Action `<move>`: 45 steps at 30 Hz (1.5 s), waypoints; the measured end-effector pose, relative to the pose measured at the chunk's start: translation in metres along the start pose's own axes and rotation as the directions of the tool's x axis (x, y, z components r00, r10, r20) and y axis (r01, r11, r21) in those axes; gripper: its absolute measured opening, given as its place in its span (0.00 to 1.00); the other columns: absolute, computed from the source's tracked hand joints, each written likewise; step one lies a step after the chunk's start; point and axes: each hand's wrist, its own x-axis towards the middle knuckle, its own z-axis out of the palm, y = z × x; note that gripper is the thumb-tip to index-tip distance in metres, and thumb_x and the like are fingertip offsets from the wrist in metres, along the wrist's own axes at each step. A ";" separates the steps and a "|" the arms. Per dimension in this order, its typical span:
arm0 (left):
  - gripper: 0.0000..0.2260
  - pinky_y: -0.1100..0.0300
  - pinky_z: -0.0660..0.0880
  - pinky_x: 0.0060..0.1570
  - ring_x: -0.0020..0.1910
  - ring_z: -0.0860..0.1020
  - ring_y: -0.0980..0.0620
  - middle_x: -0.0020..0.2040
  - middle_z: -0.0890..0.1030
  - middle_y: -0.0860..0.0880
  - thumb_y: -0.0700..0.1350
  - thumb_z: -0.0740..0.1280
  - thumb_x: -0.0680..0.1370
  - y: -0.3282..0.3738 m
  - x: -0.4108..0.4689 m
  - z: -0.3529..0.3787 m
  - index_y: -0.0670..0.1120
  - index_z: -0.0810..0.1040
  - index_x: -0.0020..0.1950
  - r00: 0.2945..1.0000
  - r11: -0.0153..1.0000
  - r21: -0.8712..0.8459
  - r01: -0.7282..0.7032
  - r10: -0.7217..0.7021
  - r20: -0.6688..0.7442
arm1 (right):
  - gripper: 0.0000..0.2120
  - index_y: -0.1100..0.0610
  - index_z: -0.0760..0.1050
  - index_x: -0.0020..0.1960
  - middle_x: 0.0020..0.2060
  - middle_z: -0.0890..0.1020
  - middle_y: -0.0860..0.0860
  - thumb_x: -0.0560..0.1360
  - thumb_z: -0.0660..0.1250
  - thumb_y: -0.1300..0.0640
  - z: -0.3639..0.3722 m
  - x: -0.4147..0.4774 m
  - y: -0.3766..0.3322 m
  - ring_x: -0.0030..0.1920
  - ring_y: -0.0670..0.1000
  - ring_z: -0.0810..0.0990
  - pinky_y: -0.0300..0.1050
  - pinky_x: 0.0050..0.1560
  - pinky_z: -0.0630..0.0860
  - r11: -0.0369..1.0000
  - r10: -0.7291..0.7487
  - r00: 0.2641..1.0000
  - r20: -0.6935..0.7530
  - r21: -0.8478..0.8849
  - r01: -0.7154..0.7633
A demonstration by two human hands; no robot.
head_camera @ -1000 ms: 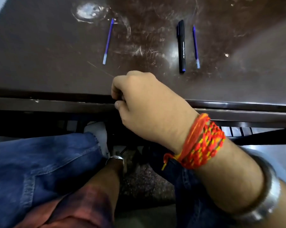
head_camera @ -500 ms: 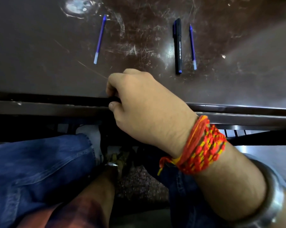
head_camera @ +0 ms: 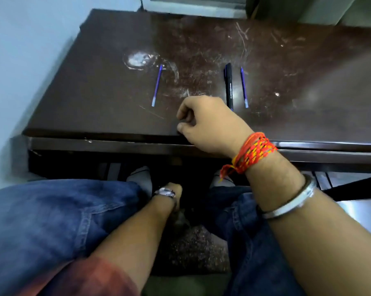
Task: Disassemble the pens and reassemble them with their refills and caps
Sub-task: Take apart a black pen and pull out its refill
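On the dark brown table lie a thin blue refill at the left, a capped black pen in the middle and a second blue refill just right of it. My right hand rests curled at the table's front edge, near the black pen's lower end, with nothing visible in its fingers. My left hand reaches down between my knees below the table. Only its wrist with a watch shows, and the fingers are hidden in the dark.
A white scuffed ring mark sits on the table behind the left refill. A pale wall borders the table's left side. My legs in blue jeans are below the edge, with a speckled floor between them.
The view has lifted and shows more of the table's far side. My right hand stays curled at the front edge, slightly further onto the top. My left arm stays low.
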 end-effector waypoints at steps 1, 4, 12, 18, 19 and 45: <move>0.14 0.55 0.75 0.45 0.55 0.81 0.43 0.55 0.81 0.40 0.43 0.68 0.74 0.001 -0.007 -0.009 0.40 0.79 0.58 0.999 0.999 0.017 -0.048 0.048 -0.011 | 0.07 0.56 0.80 0.51 0.43 0.79 0.49 0.74 0.67 0.59 -0.001 -0.002 0.001 0.51 0.51 0.78 0.34 0.48 0.67 1.000 0.018 1.000 -0.017 0.022 -0.018; 0.06 0.52 0.79 0.45 0.45 0.81 0.42 0.42 0.80 0.44 0.45 0.69 0.71 0.012 -0.036 -0.047 0.42 0.80 0.43 0.982 0.979 0.078 -0.189 0.187 0.031 | 0.04 0.54 0.81 0.47 0.37 0.78 0.45 0.73 0.69 0.59 -0.005 -0.001 0.006 0.42 0.47 0.77 0.30 0.42 0.65 0.992 0.070 0.995 -0.064 0.106 -0.063; 0.08 0.62 0.72 0.24 0.25 0.76 0.52 0.30 0.80 0.47 0.40 0.73 0.65 -0.007 -0.157 -0.150 0.47 0.74 0.34 0.896 0.881 -0.217 -0.420 0.366 -0.251 | 0.07 0.50 0.78 0.36 0.29 0.79 0.45 0.71 0.73 0.57 -0.017 0.002 0.020 0.30 0.44 0.76 0.47 0.39 0.77 0.875 0.248 0.953 -0.174 0.463 -0.143; 0.14 0.59 0.74 0.33 0.27 0.75 0.53 0.41 0.82 0.41 0.32 0.76 0.65 -0.047 -0.158 -0.190 0.47 0.77 0.40 0.772 0.541 -0.622 -0.566 0.084 -0.630 | 0.12 0.55 0.78 0.38 0.30 0.77 0.52 0.79 0.65 0.54 -0.019 0.016 0.015 0.30 0.50 0.75 0.46 0.32 0.75 0.637 0.421 0.901 -0.106 0.742 -0.211; 0.14 0.60 0.73 0.33 0.27 0.75 0.54 0.40 0.82 0.43 0.32 0.76 0.65 -0.047 -0.152 -0.192 0.47 0.77 0.41 0.744 0.521 -0.623 -0.583 0.035 -0.667 | 0.14 0.56 0.77 0.39 0.30 0.77 0.52 0.81 0.63 0.53 -0.019 0.019 0.013 0.28 0.49 0.74 0.44 0.30 0.74 0.550 0.446 0.892 -0.068 0.808 -0.214; 0.21 0.58 0.78 0.32 0.29 0.81 0.52 0.31 0.82 0.52 0.64 0.73 0.67 -0.055 -0.106 -0.201 0.46 0.80 0.43 0.620 0.333 -0.763 -0.553 -0.447 -0.645 | 0.07 0.61 0.73 0.40 0.30 0.78 0.55 0.76 0.68 0.66 -0.008 0.048 0.000 0.32 0.51 0.81 0.43 0.40 0.83 0.140 0.575 0.789 -0.215 0.976 0.164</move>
